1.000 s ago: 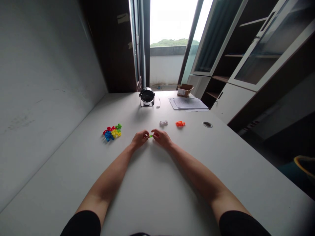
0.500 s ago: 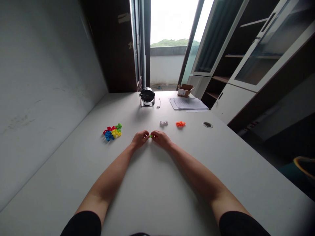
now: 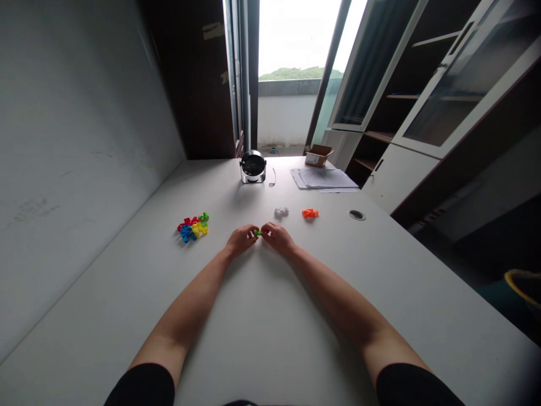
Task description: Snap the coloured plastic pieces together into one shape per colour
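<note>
Between my two hands is a small green plastic piece (image 3: 257, 233), partly covered by fingers; its exact kind is too small to make out. My left hand (image 3: 242, 239) pinches it from the left side. From the right, my right hand (image 3: 278, 237) closes its fingertips on the same piece. Just beyond my right hand lies a small white pile of pieces (image 3: 281, 212), with an orange pile (image 3: 310, 213) farther right. Left of my left hand sits a mixed heap of red, blue, yellow and green pieces (image 3: 193, 228).
Everything rests on a white table (image 3: 270, 338). At the back stand a round black device on a bracket (image 3: 252, 166), a short thin cord (image 3: 273, 177), papers (image 3: 325, 178) and an open cardboard box (image 3: 318, 155). A cable hole (image 3: 357, 215) is at right.
The fingertips have parted slightly and more of the green piece shows between them. The arms and the piles have stayed in place.
</note>
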`<state>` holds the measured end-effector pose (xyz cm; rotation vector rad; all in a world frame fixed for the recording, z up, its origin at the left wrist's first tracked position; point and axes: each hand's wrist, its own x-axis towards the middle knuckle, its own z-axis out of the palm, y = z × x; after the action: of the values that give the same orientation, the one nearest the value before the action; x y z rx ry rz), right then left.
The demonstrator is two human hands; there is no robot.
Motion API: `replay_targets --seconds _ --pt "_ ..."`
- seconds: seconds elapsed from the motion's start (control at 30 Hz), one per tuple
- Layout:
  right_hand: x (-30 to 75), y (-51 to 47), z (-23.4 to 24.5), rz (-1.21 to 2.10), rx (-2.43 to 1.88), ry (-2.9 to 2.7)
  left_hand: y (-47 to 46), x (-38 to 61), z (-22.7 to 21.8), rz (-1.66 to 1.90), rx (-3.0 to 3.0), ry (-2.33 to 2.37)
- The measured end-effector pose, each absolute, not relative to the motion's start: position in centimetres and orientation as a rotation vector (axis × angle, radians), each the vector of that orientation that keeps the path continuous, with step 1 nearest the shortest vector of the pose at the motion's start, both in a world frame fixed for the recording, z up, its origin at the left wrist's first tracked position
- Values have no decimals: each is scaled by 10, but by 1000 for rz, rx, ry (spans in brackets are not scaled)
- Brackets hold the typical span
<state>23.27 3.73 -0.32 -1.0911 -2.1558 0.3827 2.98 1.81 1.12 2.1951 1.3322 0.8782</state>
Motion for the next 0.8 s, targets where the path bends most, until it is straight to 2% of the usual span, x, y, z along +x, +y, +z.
replay_targets --seconds 0.8 --pt "233 37 -2 389 -1059 -2156 22 25 9 858 2307 1381"
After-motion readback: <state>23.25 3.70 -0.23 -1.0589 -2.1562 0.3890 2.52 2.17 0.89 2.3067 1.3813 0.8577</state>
